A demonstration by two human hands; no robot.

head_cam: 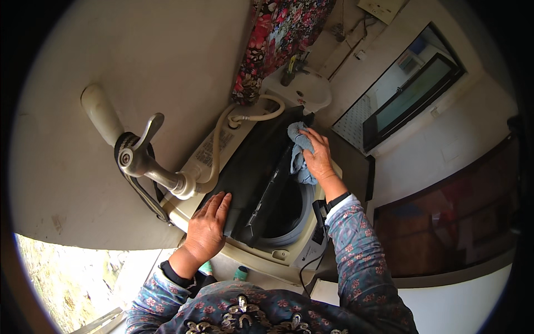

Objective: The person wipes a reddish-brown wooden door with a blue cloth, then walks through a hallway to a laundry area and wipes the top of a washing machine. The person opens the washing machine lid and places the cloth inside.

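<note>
Before me stands a cream top-loading washing machine with its dark folding lid partly raised. My left hand rests flat on the near left end of the lid, fingers slightly spread. A blue cloth is bunched under the fingers of my right hand, pressed against the far part of the lid's edge. Part of the cloth hangs down towards the round tub opening. The tub's inside is dark, and its contents cannot be made out.
A metal tap with a strap juts from the left wall, joined to a cream inlet hose. Beyond the machine are a white washbasin and a floral curtain. A black cable hangs near my right sleeve.
</note>
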